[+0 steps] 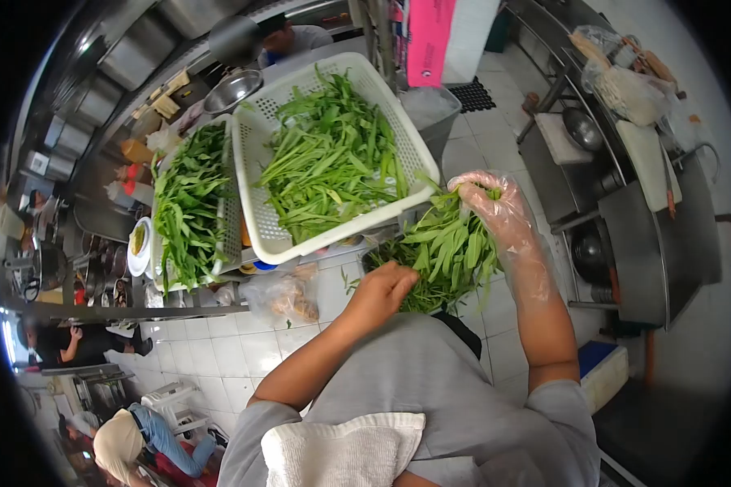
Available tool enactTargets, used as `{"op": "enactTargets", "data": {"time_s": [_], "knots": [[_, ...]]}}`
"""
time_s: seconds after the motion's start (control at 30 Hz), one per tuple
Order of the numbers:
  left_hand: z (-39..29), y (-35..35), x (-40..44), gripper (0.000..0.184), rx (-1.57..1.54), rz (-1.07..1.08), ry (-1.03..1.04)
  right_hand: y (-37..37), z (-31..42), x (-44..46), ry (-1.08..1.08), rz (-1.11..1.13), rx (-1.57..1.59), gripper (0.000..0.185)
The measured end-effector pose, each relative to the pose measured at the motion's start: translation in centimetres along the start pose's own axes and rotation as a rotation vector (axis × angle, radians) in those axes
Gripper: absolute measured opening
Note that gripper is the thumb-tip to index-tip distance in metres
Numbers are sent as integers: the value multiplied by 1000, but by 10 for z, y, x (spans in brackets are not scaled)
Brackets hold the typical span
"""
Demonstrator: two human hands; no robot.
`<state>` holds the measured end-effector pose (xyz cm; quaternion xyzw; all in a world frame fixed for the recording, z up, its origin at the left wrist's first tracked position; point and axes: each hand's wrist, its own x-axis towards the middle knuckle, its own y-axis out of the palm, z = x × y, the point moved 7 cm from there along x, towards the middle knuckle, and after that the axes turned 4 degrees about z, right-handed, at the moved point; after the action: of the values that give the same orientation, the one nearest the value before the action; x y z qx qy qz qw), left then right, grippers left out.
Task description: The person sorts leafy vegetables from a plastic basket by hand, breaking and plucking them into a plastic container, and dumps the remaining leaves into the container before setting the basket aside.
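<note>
My right hand (486, 193), in a clear plastic glove, is closed around the top of a bunch of water spinach (455, 239) whose long leaves hang down. Bare and curled closed, my left hand (388, 289) is beside the lower leaves; what its fingers hold, if anything, is hidden. More greens (430, 290) lie below the bunch, close to my body. Ahead of my hands, a white perforated plastic basket (333, 242) carries a heap of cut water spinach (325, 154). Another basket to its left holds more long leafy greens (188, 213).
A plastic bag (283, 294) of brownish food sits below the baskets. On the right stand metal tables with a metal bowl (582, 128) and a white board (648, 166). A grey bin (430, 114) is behind the basket. Other people are at the back and lower left.
</note>
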<state>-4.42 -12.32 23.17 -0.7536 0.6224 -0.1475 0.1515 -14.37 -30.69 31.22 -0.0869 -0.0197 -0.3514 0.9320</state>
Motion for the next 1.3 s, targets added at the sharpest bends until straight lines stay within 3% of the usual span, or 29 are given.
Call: {"op": "enactTargets", "data": {"time_s": [0.03,0.13,0.27,0.33,0.43,0.57,0.73,0.87,0.93,1.07,1.13,1.23,1.3], "knots": [[3,6,-3,18,-11,14,3,-5,-1,-3,11,-12,-8,14],[-17,10,-7,15,409,-35,182,-19,-9,-12,92,-58,113,12],[-30,-24,13,9,238,-145,150,-34,-23,-18,93,-24,77,12],[-45,-33,21,8,235,-201,151,-31,-21,-21,-67,15,178,15],[-58,-40,30,7,247,-274,173,-25,-27,-23,-100,50,355,18],[-70,-32,50,11,68,-240,205,-15,-50,-33,83,92,530,20],[-63,2,78,26,-17,-96,147,-3,-48,-38,133,-24,177,21],[-30,12,81,23,-147,-100,-5,3,-44,-42,201,9,140,20],[-32,5,75,17,27,-190,108,3,-45,-43,202,10,-76,18],[-28,3,67,11,28,-214,42,3,-44,-48,198,5,-243,21],[-15,-11,60,10,31,-364,28,-9,-66,-53,446,-101,-264,24],[9,-15,57,10,17,-306,-16,-22,-70,-56,297,-121,-106,25],[40,9,54,18,122,-131,33,-23,-47,-58,261,-98,-191,26]]}}
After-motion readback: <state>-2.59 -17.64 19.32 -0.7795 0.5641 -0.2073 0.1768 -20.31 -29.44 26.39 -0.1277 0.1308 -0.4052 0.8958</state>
